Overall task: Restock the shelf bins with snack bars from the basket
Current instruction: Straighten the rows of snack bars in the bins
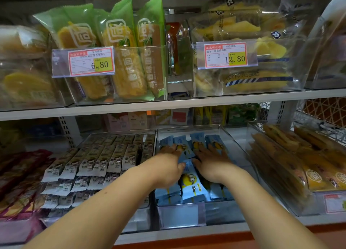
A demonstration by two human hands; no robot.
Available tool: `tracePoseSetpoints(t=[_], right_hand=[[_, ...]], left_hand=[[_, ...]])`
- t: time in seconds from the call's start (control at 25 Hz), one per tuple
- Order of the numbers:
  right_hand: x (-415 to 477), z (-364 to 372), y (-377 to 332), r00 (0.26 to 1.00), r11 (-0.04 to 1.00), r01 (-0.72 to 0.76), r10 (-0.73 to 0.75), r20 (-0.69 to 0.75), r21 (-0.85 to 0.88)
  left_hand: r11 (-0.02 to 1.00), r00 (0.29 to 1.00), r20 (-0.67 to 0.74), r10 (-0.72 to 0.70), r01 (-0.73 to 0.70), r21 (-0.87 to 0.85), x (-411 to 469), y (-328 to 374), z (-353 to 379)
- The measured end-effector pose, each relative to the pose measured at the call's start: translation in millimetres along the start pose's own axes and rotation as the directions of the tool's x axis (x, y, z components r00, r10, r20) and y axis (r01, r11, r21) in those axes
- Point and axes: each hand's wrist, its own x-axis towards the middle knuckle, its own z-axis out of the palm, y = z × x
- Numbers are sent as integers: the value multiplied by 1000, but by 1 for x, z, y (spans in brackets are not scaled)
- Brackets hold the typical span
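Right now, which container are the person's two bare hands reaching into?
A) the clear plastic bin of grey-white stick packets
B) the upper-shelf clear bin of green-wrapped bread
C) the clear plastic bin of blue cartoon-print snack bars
C: the left hand and right hand both lie on the blue cartoon-print snack bars inside the middle clear plastic bin on the lower shelf.

Bare L hand [166, 166], R hand [213, 164]; dark spot [106, 192] on L forearm [116, 203].

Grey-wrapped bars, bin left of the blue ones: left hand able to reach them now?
Probably yes. The left hand rests on the blue bars next door; the grey-wrapped bars lie uncovered, with only the clear bin wall between.
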Motion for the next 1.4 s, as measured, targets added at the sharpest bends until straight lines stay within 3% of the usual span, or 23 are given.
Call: tracePoseSetpoints(t=[0.16,0.32,0.44,0.56,0.76,1.0,1.24,1.4], right_hand=[[-2,2,4,999,998,35,-35,-9,47],[-2,0,14,992,995,34,-22,-122,94],[-1,0,22,996,994,-62,67,-57,91],[-4,-3,21,998,992,-46,49,-25,114],[-35,-19,30,992,997,15,-5,-129,76],[-86,11,24,996,994,-2,-8,-93,-113],[-98,17,12,974,997,18,-36,-226,-78],[-99,24,-6,987,994,-7,-10,-160,-107]], left_hand=[[1000,1000,5,5,-5,3,-3,0,2],[1000,1000,-7,17,-17,7,-3,-4,4],[1000,1000,-9,21,-21,6,-1,-6,6],[1000,1000,-20,19,-19,4,0,-8,7],[996,980,-180,84,-83,10,-15,-16,10],[986,953,-251,169,-160,57,-47,-14,31],[989,892,-428,142,-143,30,-84,-35,33],[992,884,-452,124,-109,61,-101,-48,38]])
